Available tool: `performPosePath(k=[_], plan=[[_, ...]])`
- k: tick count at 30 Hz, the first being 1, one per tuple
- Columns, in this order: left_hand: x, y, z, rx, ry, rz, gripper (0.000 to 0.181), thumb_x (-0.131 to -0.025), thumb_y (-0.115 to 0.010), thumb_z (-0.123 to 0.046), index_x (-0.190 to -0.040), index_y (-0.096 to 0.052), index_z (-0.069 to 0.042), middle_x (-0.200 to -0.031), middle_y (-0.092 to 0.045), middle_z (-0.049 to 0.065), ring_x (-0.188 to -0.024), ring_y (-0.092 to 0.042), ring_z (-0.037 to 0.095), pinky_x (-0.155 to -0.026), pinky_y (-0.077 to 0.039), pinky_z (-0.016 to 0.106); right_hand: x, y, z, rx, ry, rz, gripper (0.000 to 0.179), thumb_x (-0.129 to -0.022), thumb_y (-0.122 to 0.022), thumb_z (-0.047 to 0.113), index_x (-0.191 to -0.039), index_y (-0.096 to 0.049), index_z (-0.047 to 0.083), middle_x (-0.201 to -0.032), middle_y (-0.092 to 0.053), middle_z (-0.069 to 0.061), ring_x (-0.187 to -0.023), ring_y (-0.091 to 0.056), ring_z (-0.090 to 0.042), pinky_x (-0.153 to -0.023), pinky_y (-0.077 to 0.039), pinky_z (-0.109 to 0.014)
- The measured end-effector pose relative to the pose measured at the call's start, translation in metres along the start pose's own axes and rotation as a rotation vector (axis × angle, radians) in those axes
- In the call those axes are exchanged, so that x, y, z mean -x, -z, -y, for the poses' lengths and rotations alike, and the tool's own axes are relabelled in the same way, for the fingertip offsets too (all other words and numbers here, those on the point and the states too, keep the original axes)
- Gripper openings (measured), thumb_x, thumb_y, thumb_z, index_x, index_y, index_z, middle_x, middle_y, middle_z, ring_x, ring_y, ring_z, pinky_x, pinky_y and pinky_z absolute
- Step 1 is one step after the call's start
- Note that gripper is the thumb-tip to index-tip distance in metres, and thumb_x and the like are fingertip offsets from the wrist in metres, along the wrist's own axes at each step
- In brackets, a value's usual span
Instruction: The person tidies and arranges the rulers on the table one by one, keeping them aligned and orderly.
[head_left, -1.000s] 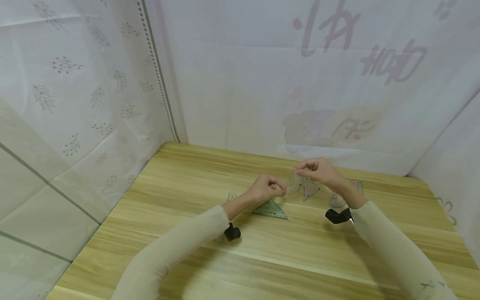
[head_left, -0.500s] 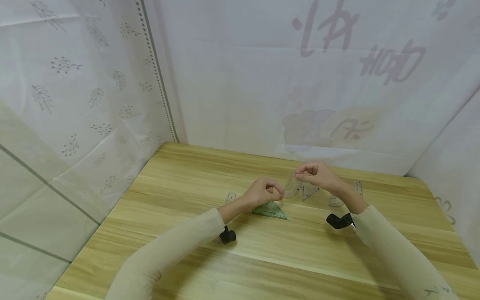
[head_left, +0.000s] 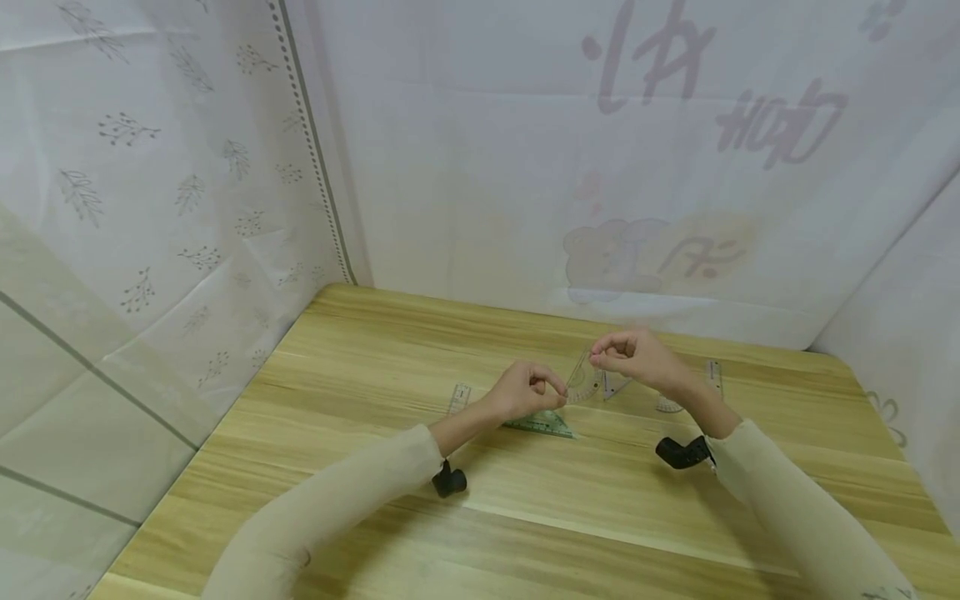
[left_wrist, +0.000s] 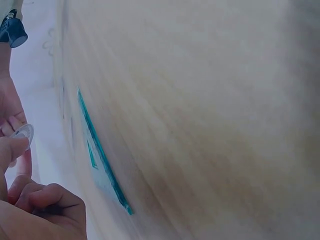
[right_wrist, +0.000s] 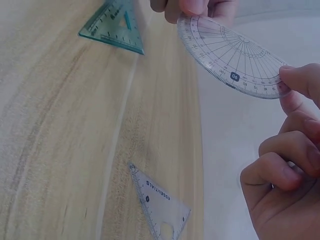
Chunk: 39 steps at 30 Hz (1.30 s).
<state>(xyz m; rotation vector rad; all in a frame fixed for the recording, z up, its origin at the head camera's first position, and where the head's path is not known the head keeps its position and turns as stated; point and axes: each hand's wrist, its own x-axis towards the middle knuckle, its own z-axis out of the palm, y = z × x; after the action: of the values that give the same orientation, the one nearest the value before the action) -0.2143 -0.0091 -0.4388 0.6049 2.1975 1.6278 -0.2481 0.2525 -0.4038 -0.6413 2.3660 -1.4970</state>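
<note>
Between my two hands a clear half-round protractor (right_wrist: 235, 60) is held up above the table. My left hand (head_left: 527, 390) pinches one end of it between thumb and finger. At the other end, my right hand (head_left: 637, 358) pinches it the same way, its remaining fingers curled in the right wrist view. Below my left hand lies a green set square (head_left: 542, 423), partly covered by that hand in the head view. A clear set square (right_wrist: 162, 202) marked ESSENTIALS rests on the table below the protractor.
A clear ruler (head_left: 460, 397) lies left of my left wrist. Beyond my right wrist are another ruler (head_left: 715, 377) and a second protractor (head_left: 668, 404), partly hidden. Black wrist cameras (head_left: 682, 452) hang under both forearms. Pale printed curtains (head_left: 465, 167) stand around the wooden table (head_left: 525, 533).
Both hands have lowered slightly toward me with the protractor still pinched between them. My left hand now covers more of the green set square.
</note>
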Motion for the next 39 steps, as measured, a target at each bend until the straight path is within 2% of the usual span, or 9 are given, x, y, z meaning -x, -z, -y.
performPosePath(k=[6, 10, 15, 26, 30, 32, 34, 37, 39], plan=[[0.004, 0.000, 0.001, 0.008, -0.024, 0.001, 0.006, -0.091, -0.076, -0.005, -0.096, -0.078, -0.006, -0.054, -0.033, -0.006, -0.050, -0.029, 0.009, -0.064, -0.036, 0.025, 0.004, -0.002, 0.002, -0.030, 0.023, -0.002, 0.016, -0.099, -0.070, 0.014, -0.106, -0.072, -0.001, -0.092, -0.063, -0.014, -0.071, -0.046, -0.016, -0.072, -0.046, -0.034], [0.007, 0.001, 0.002, 0.029, -0.039, -0.006, 0.006, -0.091, -0.075, -0.004, -0.097, -0.078, -0.004, -0.055, -0.033, -0.005, -0.051, -0.029, 0.009, -0.062, -0.035, 0.025, 0.007, -0.004, 0.004, -0.062, 0.045, 0.004, 0.016, -0.099, -0.069, 0.010, -0.106, -0.071, -0.004, -0.072, -0.053, -0.011, -0.065, -0.041, -0.014, -0.073, -0.045, -0.034], [0.012, 0.001, 0.001, 0.040, -0.051, -0.009, 0.006, -0.091, -0.075, -0.002, -0.096, -0.078, -0.003, -0.057, -0.036, -0.004, -0.052, -0.030, 0.009, -0.060, -0.035, 0.024, 0.010, -0.006, 0.004, -0.065, 0.061, 0.000, 0.016, -0.099, -0.068, 0.008, -0.106, -0.070, -0.006, -0.063, -0.041, 0.001, -0.056, -0.030, -0.013, -0.058, -0.037, -0.029], [0.020, 0.000, 0.001, 0.030, -0.060, 0.011, 0.007, -0.092, -0.075, -0.003, -0.098, -0.077, -0.003, -0.059, -0.036, -0.005, -0.053, -0.032, 0.009, -0.065, -0.037, 0.025, 0.018, -0.012, 0.004, -0.057, 0.062, -0.020, 0.012, -0.098, -0.069, 0.008, -0.103, -0.071, -0.003, -0.062, -0.035, 0.002, -0.048, -0.023, -0.011, -0.046, -0.029, -0.030], [0.024, 0.000, 0.000, 0.038, -0.055, 0.025, 0.008, -0.092, -0.075, -0.005, -0.100, -0.077, -0.002, -0.059, -0.035, -0.005, -0.053, -0.031, 0.009, -0.065, -0.037, 0.025, 0.021, -0.014, 0.005, -0.060, 0.081, -0.020, 0.011, -0.098, -0.069, 0.007, -0.102, -0.072, -0.002, -0.062, -0.034, 0.001, -0.054, -0.036, -0.009, -0.054, -0.036, -0.027], [0.025, -0.001, -0.001, 0.036, -0.059, 0.036, 0.009, -0.093, -0.074, -0.005, -0.101, -0.076, -0.001, -0.058, -0.034, -0.005, -0.051, -0.031, 0.008, -0.063, -0.036, 0.024, 0.023, -0.015, 0.006, -0.063, 0.090, -0.018, 0.010, -0.099, -0.069, 0.007, -0.101, -0.072, -0.002, -0.062, -0.035, 0.001, -0.067, -0.050, -0.008, -0.066, -0.043, -0.023], [0.026, -0.002, -0.001, 0.036, -0.069, 0.047, 0.010, -0.093, -0.074, -0.004, -0.101, -0.076, 0.000, -0.056, -0.034, -0.005, -0.050, -0.030, 0.008, -0.060, -0.036, 0.023, 0.025, -0.015, 0.005, -0.068, 0.097, -0.017, 0.010, -0.099, -0.068, 0.007, -0.101, -0.072, -0.002, -0.062, -0.035, 0.000, -0.071, -0.054, -0.010, -0.074, -0.045, -0.023], [0.026, -0.004, 0.000, 0.032, -0.078, 0.056, 0.010, -0.092, -0.074, -0.003, -0.101, -0.075, 0.001, -0.055, -0.035, -0.005, -0.049, -0.030, 0.008, -0.059, -0.036, 0.023, 0.027, -0.016, 0.005, -0.075, 0.111, -0.012, 0.009, -0.099, -0.068, 0.006, -0.102, -0.072, -0.002, -0.064, -0.037, -0.001, -0.062, -0.046, -0.009, -0.070, -0.045, -0.024], [0.026, -0.006, 0.001, 0.022, -0.078, 0.056, 0.009, -0.092, -0.074, -0.003, -0.100, -0.076, 0.001, -0.055, -0.035, -0.005, -0.050, -0.031, 0.008, -0.060, -0.037, 0.022, 0.028, -0.016, 0.003, -0.078, 0.116, -0.008, 0.010, -0.099, -0.067, 0.005, -0.102, -0.072, -0.003, -0.064, -0.037, -0.001, -0.054, -0.031, -0.013, -0.063, -0.042, -0.027]])
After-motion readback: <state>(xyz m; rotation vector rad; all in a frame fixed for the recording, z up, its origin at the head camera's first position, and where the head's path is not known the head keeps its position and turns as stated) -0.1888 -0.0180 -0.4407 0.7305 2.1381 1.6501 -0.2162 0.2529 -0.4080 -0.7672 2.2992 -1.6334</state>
